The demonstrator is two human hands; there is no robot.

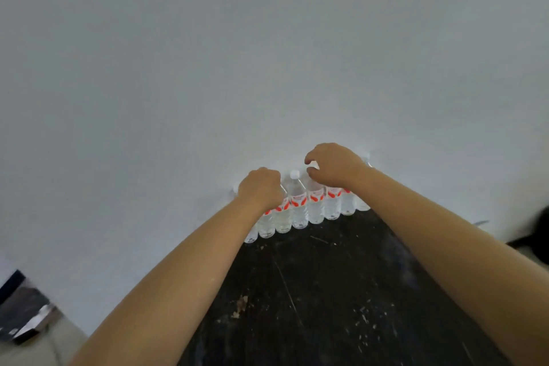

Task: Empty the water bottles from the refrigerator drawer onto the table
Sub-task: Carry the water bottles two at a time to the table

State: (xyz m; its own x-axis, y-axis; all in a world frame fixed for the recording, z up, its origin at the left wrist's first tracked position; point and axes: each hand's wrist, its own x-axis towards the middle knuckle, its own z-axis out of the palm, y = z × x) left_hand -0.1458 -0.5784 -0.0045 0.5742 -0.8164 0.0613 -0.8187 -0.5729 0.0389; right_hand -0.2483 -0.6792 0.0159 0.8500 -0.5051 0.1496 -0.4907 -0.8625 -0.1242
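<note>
Both forearms are seen closest to the lens, entering from the bottom corners and converging toward the middle of the frame. Beneath them a black table (pixel 341 291) is observed, its top scuffed and flecked with pale scratches and a small brownish stain. Behind the table a plain white wall (pixel 267 53) is recorded, filling most of the view.

A row of clear water bottles (pixel 298 205) with red-and-white labels and white caps is noted standing upright at the far edge of the table, against the wall, each bottle just beside or touching the next. The row is seen running on a slant, lower at the left and higher at the right. An exact count cannot be given, since several bottles are covered by the hands.

The left hand (pixel 260 191) is seen clenched round the upper part of a bottle near the left end of the row; the bottle's cap is hidden by the fist. The right hand (pixel 334 166) is held above the bottles toward the right end, fingers curled downward with thumb and forefinger apart; whether anything is touched or gripped by it cannot be told.

At the lower left corner a blurred dark and metallic object (pixel 20 312) is noted, not identifiable. At the right edge a dark shape (pixel 534 235) is partly seen.
</note>
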